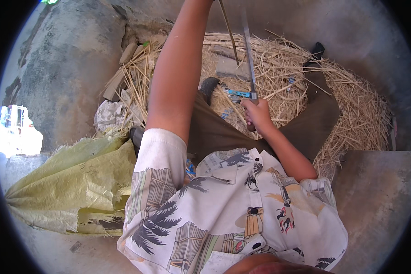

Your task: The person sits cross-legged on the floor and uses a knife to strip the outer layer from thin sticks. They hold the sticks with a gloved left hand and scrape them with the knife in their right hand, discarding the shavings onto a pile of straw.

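My right hand is closed around the handle of a long, thin-bladed knife. Its blade points up and away from me, over the shavings between my legs. My left arm is stretched far forward, and its hand lies past the top edge, out of sight. Close to where that arm leaves the view, a thin brown strip slants down, its lower end over a grey block; what holds its upper end is hidden. Just beyond my right hand lies a blue-handled tool, partly covered by the knife.
Pale straw-like shavings cover the floor around my legs. A torn yellow-green sack spreads at the left, with crumpled pale paper beyond it. Long blocks lie along the left wall. Grey walls curve around the work spot.
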The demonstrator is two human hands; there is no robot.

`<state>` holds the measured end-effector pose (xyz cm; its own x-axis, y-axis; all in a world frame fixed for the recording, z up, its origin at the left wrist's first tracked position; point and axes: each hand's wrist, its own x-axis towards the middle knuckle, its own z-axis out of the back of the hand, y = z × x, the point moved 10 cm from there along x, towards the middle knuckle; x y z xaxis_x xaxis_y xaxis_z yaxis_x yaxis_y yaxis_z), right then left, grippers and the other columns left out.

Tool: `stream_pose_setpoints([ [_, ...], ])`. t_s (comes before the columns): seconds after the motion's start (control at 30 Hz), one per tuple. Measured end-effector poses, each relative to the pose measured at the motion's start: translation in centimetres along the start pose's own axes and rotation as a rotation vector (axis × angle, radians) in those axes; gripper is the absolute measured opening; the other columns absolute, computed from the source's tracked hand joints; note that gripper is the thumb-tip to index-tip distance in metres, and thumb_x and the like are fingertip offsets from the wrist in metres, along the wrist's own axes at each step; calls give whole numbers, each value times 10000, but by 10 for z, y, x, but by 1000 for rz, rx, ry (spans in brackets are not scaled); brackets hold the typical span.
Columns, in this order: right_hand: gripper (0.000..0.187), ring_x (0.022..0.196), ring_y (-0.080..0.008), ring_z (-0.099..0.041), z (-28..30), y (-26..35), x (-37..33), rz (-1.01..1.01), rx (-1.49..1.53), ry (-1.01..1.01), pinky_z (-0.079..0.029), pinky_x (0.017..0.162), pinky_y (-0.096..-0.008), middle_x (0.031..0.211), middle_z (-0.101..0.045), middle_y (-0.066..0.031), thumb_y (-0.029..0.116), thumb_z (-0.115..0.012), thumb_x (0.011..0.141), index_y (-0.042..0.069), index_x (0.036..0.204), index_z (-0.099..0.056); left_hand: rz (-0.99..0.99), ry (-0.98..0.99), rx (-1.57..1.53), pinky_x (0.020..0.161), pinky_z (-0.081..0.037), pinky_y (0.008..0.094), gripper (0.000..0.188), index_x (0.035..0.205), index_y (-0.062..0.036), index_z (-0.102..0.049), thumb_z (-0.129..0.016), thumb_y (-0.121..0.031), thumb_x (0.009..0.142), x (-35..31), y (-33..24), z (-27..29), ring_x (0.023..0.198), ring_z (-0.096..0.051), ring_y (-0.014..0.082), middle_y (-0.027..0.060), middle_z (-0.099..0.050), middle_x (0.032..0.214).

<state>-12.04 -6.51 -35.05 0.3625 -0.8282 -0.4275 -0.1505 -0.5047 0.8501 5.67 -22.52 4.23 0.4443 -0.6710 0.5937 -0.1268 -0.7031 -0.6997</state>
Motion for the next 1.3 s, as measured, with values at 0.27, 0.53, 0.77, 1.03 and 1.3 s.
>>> stream_pose_setpoints([
  [0.27,202,396,-66,-405,-2,13,-8,43,7,-26,-327,360,-252,553,-446,26,127,-669,881,86,767,-507,-551,-24,462,387,-257,288,673,503,-206,-349,-506,-684,950,2,-28,0,387,-326,98,-49,-311,458],
  [0.53,275,379,-90,-434,32,1,39,393,-250,-217,-337,344,-275,541,-483,4,147,-657,890,76,683,-490,64,0,14,385,-244,290,682,503,-207,-341,-500,-706,940,5,8,-12,387,-322,92,-57,-301,464],
  [0.77,231,367,-86,-396,13,-5,21,-175,6,60,-311,341,-283,512,-435,24,116,-638,834,94,654,-494,35,-31,-11,388,-243,289,671,506,-210,-352,-507,-693,945,17,16,-1,385,-319,91,-60,-308,465],
  [1.03,270,377,-72,-372,2,56,3,431,308,-112,-301,346,-265,518,-409,30,38,-603,882,116,692,-427,52,-52,18,396,-236,286,675,510,-210,-355,-535,-720,914,10,17,-11,387,-320,91,-62,-307,467],
  [1.3,164,416,-106,-428,37,-39,58,-110,-164,-146,-344,370,-290,556,-471,-9,132,-660,833,44,762,-542,69,-6,-53,388,-229,290,653,518,-216,-346,-560,-678,927,2,21,-27,391,-298,85,-66,-288,477],
])
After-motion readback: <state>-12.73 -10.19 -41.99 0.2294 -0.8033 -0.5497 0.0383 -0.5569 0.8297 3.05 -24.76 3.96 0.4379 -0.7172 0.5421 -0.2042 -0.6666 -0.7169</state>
